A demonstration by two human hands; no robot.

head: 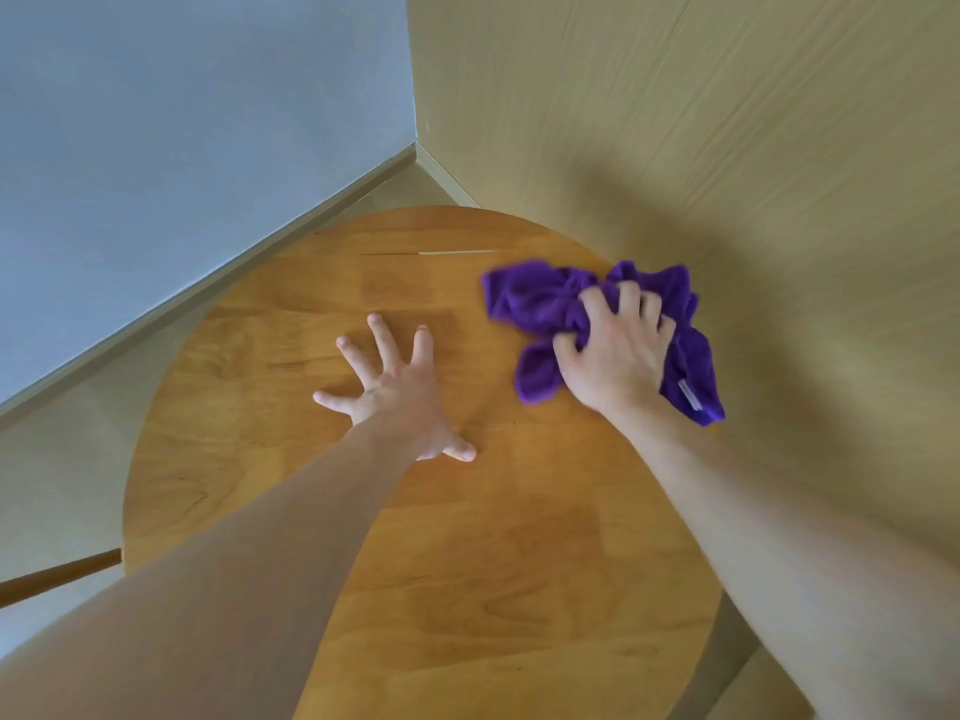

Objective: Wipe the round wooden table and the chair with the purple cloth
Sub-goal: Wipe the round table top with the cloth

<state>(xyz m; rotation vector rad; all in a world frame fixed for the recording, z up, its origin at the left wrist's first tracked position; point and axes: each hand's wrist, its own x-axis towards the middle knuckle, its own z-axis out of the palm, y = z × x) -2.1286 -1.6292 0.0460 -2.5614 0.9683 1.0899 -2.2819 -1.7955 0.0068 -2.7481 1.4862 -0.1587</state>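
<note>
The round wooden table [291,387] fills the middle of the view, tucked into a room corner. My right hand [618,350] presses down on the crumpled purple cloth [535,304] at the table's far right edge, fingers closed into its folds. The cloth's edges look blurred. My left hand [400,392] lies flat on the tabletop near the middle, fingers spread wide, holding nothing. No chair seat shows clearly.
A blue-grey wall [182,148] stands on the left and a beige wood-grain wall [727,122] on the right, meeting just behind the table. A brown wooden rail [57,574] pokes out at the lower left beside the table. Pale floor [67,459] shows on the left.
</note>
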